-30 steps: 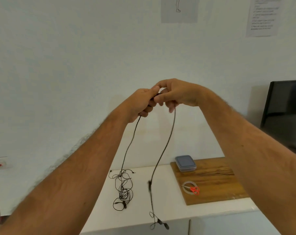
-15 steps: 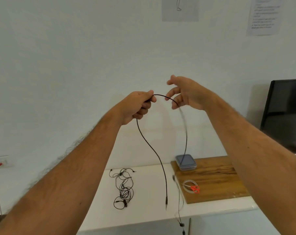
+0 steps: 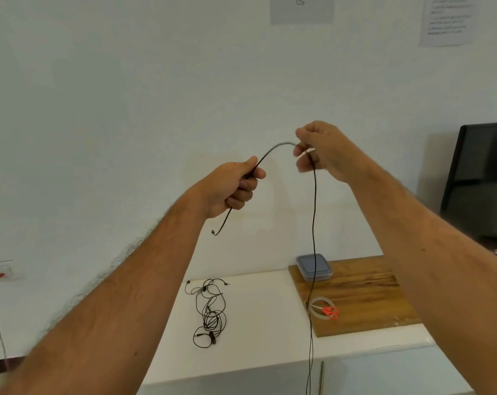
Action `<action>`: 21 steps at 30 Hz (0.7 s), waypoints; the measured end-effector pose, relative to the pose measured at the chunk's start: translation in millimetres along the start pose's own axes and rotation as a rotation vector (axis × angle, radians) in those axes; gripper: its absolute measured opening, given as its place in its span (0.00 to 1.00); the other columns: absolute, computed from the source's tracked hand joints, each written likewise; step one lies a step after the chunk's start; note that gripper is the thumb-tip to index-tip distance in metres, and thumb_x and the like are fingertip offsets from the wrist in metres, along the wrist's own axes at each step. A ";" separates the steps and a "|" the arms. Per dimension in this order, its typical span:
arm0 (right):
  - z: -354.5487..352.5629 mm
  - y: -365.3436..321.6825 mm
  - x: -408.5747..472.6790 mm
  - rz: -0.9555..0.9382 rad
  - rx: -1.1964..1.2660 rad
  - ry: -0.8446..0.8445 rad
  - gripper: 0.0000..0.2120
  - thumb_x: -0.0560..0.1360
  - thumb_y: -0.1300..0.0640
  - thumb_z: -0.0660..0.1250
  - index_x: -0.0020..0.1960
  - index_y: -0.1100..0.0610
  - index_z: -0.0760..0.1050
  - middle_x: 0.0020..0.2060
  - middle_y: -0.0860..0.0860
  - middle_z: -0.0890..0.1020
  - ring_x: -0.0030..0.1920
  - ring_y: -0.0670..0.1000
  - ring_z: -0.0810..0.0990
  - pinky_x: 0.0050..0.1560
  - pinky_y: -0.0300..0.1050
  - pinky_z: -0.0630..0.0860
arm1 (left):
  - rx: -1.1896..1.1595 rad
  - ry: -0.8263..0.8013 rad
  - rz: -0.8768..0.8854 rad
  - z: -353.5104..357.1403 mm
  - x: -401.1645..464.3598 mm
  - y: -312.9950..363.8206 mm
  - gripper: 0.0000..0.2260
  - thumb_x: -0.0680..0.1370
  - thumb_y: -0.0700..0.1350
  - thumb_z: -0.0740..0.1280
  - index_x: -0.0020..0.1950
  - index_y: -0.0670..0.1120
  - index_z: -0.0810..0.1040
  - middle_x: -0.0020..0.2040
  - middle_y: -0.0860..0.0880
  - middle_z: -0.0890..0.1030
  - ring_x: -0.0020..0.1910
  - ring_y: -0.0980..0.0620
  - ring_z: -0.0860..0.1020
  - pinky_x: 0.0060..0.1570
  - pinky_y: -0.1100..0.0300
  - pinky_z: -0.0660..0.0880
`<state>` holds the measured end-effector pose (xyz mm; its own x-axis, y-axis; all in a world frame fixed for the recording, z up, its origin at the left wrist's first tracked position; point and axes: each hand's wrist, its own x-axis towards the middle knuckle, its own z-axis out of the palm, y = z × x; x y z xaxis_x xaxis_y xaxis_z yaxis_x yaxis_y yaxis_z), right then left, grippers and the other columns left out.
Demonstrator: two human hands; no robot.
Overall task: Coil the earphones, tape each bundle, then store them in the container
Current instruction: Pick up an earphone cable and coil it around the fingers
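The left hand and right hand have moved apart, fingers closed on the thin black earphone cable, so coiling has hardly begun.

Two bare forearms are seen, no sleeves, watch, rings or gloves being worn; hair is visible along both, thickest behind the left hand, with short trimmed nails noted on the right hand.

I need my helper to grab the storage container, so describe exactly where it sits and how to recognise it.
Find the wooden board at the right end of the white counter. The container sits on its back left corner by the wall: a small clear box with a grey-blue lid, unlike the tape roll nearer the front.
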<state>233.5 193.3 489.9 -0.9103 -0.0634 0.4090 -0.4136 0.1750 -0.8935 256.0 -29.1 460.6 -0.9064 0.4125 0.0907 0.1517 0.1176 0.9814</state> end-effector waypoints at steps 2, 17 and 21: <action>8.1 1.4 -7.7 0.095 -0.011 -0.234 0.17 0.80 0.46 0.62 0.60 0.57 0.70 0.42 0.56 0.79 0.28 0.52 0.75 0.36 0.50 0.79 | 0.002 -0.025 0.000 5.4 1.3 1.4 0.18 0.84 0.55 0.54 0.42 0.47 0.74 0.28 0.54 0.60 0.24 0.58 0.55 0.22 0.66 0.51; 4.7 -8.5 2.3 -0.158 -0.105 -0.029 0.04 0.78 0.60 0.65 0.45 0.58 0.75 0.28 0.49 0.71 0.23 0.47 0.65 0.30 0.44 0.72 | -0.112 -0.066 -0.037 7.7 -1.6 -26.7 0.27 0.81 0.65 0.49 0.48 0.45 0.76 0.29 0.54 0.61 0.25 0.57 0.54 0.25 0.64 0.50; 4.0 -6.7 -3.5 -0.027 -0.161 -0.281 0.11 0.77 0.57 0.69 0.58 0.57 0.75 0.29 0.50 0.69 0.26 0.47 0.63 0.28 0.42 0.69 | -0.126 -0.079 -0.034 11.9 0.2 -27.7 0.28 0.79 0.67 0.48 0.46 0.45 0.75 0.30 0.53 0.59 0.26 0.57 0.53 0.25 0.64 0.50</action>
<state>239.3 188.5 493.7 -0.8767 -0.3349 0.3453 -0.4507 0.3211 -0.8329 256.3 -21.5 431.4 -0.8758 0.4802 0.0484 0.0665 0.0209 0.9976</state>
